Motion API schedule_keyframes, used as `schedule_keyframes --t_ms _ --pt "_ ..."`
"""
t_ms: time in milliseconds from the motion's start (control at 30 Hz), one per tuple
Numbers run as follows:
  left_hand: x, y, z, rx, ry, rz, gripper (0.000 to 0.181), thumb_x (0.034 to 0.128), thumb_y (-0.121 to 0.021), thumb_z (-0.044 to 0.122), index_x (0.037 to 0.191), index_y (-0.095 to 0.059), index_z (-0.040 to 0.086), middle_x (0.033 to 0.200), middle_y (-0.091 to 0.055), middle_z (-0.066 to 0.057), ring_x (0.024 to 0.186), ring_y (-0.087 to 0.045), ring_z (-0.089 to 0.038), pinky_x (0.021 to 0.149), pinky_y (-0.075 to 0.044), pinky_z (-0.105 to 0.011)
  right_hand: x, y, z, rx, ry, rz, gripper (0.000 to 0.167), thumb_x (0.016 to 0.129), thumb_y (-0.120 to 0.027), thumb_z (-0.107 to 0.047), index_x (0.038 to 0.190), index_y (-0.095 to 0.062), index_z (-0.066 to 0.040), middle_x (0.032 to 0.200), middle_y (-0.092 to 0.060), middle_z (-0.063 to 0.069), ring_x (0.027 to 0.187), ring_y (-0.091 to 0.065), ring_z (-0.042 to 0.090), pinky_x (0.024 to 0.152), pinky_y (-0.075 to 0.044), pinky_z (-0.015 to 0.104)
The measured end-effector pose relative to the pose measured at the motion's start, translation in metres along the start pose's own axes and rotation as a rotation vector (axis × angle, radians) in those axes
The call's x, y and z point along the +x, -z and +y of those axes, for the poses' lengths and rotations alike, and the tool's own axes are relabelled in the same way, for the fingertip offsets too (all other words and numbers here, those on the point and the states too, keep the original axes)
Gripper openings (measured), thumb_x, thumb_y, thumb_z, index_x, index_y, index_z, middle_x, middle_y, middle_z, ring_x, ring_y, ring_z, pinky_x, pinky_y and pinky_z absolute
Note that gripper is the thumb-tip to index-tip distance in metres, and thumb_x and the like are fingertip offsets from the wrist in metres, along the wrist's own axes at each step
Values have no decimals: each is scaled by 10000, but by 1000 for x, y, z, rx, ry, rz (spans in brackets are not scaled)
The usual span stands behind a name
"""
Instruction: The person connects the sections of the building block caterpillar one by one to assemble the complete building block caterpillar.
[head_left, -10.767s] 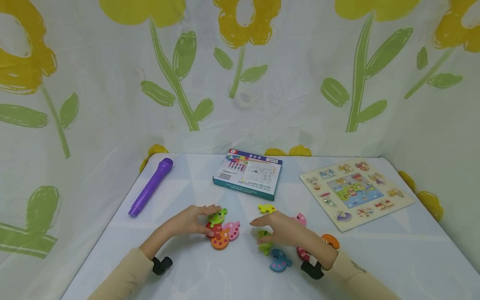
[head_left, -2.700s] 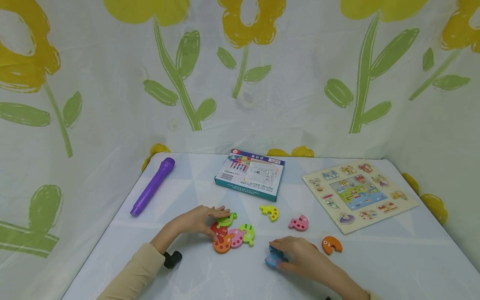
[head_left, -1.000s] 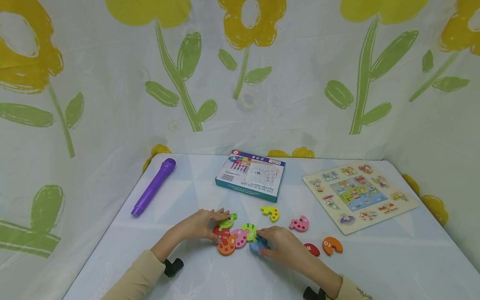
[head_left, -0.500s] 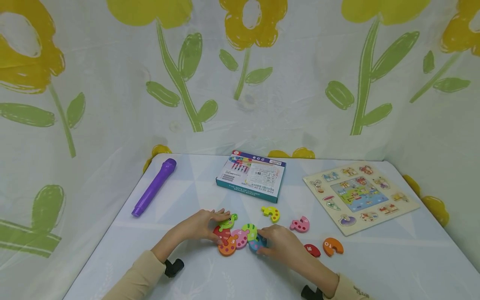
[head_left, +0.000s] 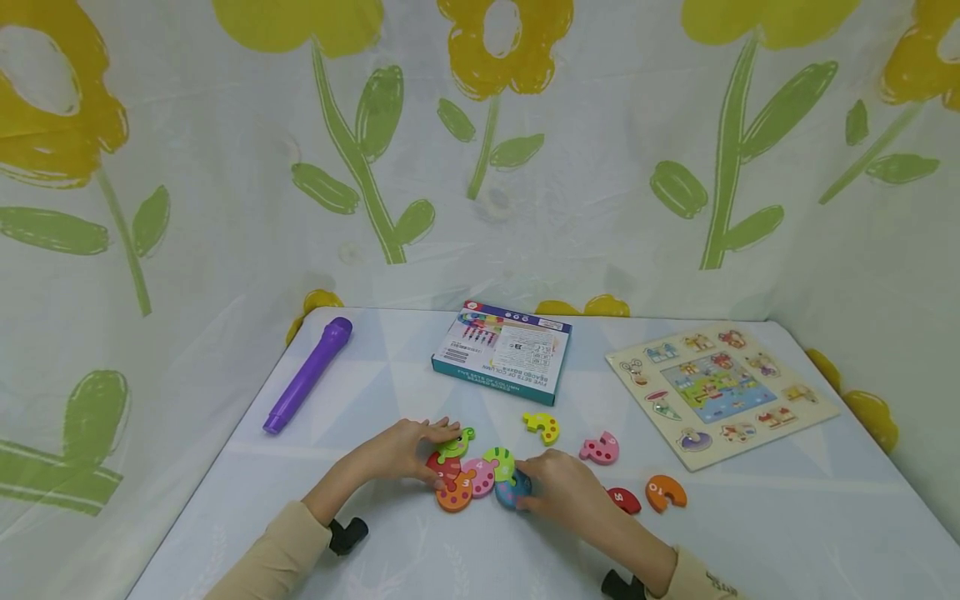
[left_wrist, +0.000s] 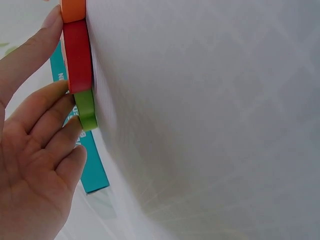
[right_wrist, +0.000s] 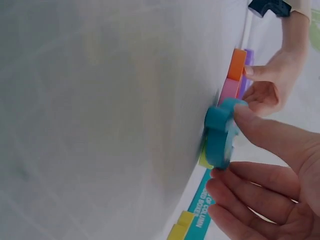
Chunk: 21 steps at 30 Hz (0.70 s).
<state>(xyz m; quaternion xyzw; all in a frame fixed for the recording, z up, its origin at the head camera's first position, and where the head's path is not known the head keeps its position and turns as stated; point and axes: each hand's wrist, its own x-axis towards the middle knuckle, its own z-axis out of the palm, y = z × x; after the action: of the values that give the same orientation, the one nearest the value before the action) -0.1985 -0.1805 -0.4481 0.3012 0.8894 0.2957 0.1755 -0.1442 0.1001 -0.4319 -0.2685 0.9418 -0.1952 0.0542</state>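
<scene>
On the table a row of joined puzzle pieces makes a caterpillar: a green head (head_left: 453,447), a red piece (head_left: 443,468), an orange piece (head_left: 454,495), a pink piece (head_left: 480,476) and a striped green piece (head_left: 500,462). My left hand (head_left: 403,450) holds the red piece between thumb and fingers, the fingers also at the green head. With thumb and fingertips my right hand (head_left: 564,490) pinches the blue puzzle piece (head_left: 512,490), seen edge-on in the right wrist view (right_wrist: 218,135). It lies against the striped green piece; whether it is fully seated I cannot tell.
Loose pieces lie to the right: yellow (head_left: 551,429), pink (head_left: 600,450), red (head_left: 624,500) and orange (head_left: 666,493). Behind are a teal-edged box (head_left: 501,352) and a wooden picture board (head_left: 720,392). A purple microphone-shaped stick (head_left: 307,375) lies left.
The striped green piece has joined the row. The right hand has since picked up the blue piece, brought it leftward to the row and turned it slightly. The left hand stays on the row.
</scene>
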Motion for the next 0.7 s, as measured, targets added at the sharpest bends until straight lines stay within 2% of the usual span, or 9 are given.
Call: schedule_keyframes --t_ms 267,533,700 --pt "-1 0 1 -3 -3 4 744 739 -837 312 1393 -532 134 1444 -471 -32 1378 -353 -268 1095 -284 -538 -1 -1 3 26 -18 3 466 727 -852 -296 1107 -732 -55 1046 -726 56 934 -667 185 733 -565 250" --pt "-1 0 0 -3 -4 4 739 744 -836 310 1392 -532 125 1445 -471 -33 1382 -346 -263 1103 -266 -548 -4 0 8 81 19 6 459 730 -852 -275 1105 -727 -41 1052 -722 74 1018 -673 252 803 -566 338" --pt "0 1 1 -6 1 0 736 746 -835 299 1393 -530 125 1447 -466 -30 1383 -344 -259 1106 -263 -544 -6 6 11 126 4 -14 469 725 -855 -256 1122 -720 -49 1078 -715 82 1054 -655 287 805 -565 353"
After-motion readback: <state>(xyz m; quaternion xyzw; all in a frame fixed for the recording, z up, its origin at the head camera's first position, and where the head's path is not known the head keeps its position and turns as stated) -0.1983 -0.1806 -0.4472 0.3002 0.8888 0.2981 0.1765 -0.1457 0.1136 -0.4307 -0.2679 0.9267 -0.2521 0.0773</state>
